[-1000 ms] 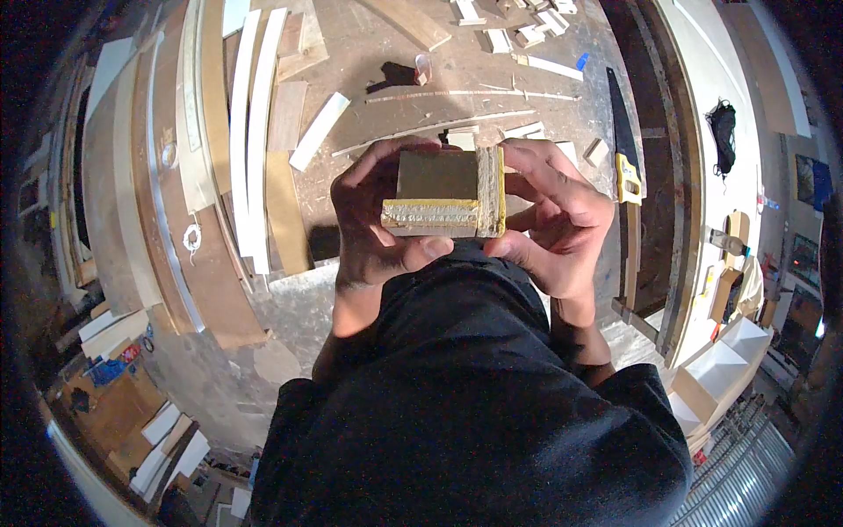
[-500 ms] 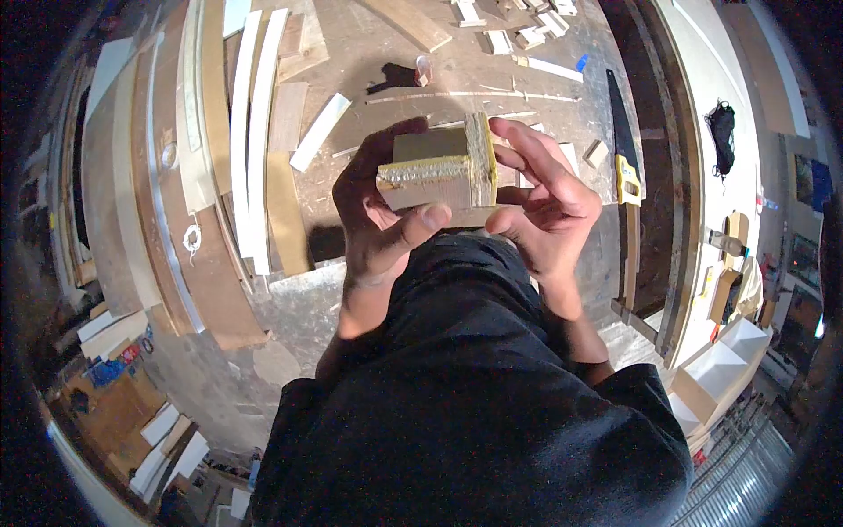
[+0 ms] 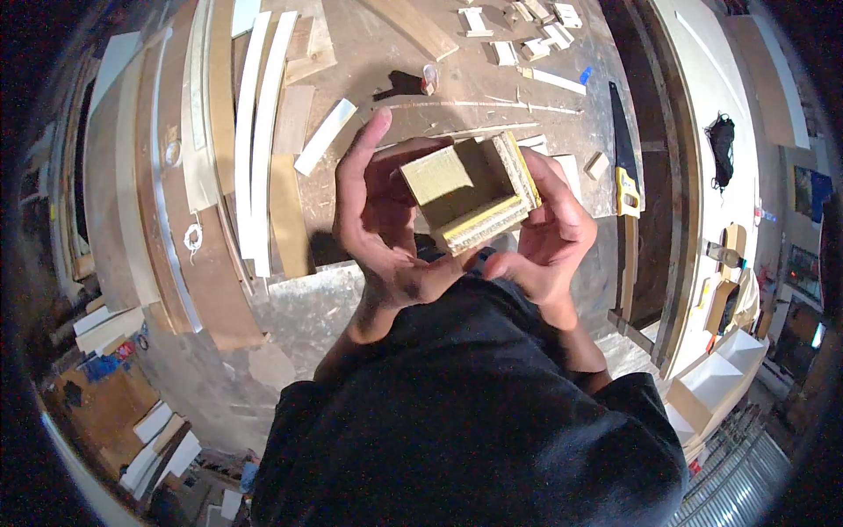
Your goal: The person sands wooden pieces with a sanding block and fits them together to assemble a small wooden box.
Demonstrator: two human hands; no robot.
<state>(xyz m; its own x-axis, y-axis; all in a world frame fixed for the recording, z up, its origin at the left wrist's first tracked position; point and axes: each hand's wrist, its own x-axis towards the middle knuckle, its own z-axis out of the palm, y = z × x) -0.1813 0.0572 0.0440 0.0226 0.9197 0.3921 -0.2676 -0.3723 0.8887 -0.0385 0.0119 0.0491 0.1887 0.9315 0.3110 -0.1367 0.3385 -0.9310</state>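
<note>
A small open-topped wooden box (image 3: 481,230), made of chipboard pieces with rough pale edges, is held up in front of my dark shirt. Its hollow inside faces me, tilted, with one wall lit and the rest in shadow. My left hand (image 3: 373,224) cups it from the left, index finger raised away and the thumb along the near side; some of its fingers are behind the box. On the opposite side, my right hand (image 3: 562,230) has its fingers against the thicker end board and its thumb near the lower corner.
Beyond my hands, a worktable (image 3: 351,53) carries wood strips and offcuts. A handsaw (image 3: 627,189) with a yellow handle lies at its right edge. Small joined wood pieces (image 3: 544,39) sit at the back, near a small clear cup (image 3: 429,79). Long boards (image 3: 211,263) lie on the left.
The box has turned and tipped, so its hollow inside now shows instead of its outer edge. My left index finger has lifted off, and its thumb has moved lower.
</note>
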